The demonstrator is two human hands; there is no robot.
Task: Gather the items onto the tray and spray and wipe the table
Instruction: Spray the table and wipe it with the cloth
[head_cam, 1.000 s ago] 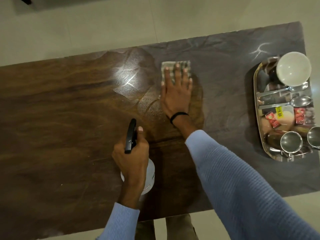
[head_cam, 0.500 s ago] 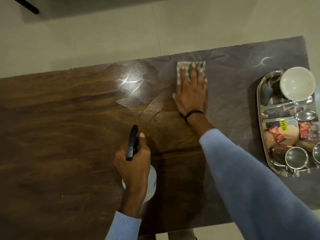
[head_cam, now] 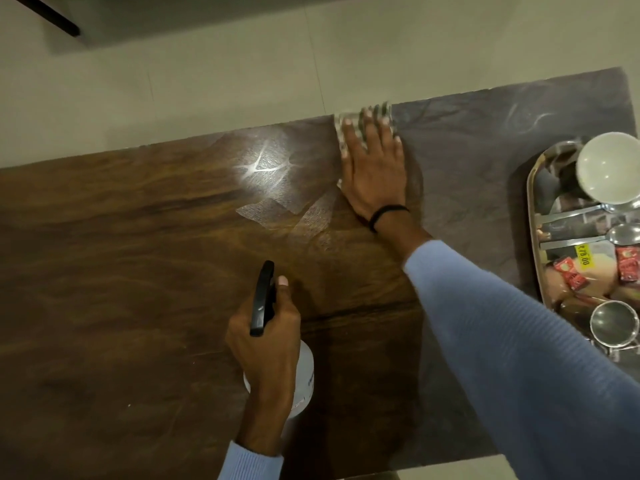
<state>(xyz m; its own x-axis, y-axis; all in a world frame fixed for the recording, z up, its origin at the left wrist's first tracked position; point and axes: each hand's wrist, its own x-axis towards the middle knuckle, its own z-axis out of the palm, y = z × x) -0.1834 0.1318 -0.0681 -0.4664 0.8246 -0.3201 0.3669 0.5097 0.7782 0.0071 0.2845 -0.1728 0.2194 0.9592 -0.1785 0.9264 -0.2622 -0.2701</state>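
My right hand [head_cam: 375, 168] lies flat with straight fingers on a checked cloth [head_cam: 381, 110], pressing it to the brown table [head_cam: 121, 271] at its far edge. My left hand [head_cam: 266, 337] grips a white spray bottle [head_cam: 304, 379] with a black trigger head [head_cam: 261, 299], standing near the table's middle front. Wet streaks [head_cam: 287, 209] shine left of the cloth. At the right end sits a steel tray [head_cam: 535, 237] holding a white bowl [head_cam: 609, 168], two spoons [head_cam: 623, 233], red sachets [head_cam: 569, 275] and a steel cup [head_cam: 613, 323].
Pale tiled floor [head_cam: 242, 81] lies beyond the table's far edge, with a dark furniture leg [head_cam: 52, 15] at the top left. The tray runs past the right side of the view.
My right hand has pushed the cloth away from me to the table's far edge. My left hand still holds the bottle in the same spot.
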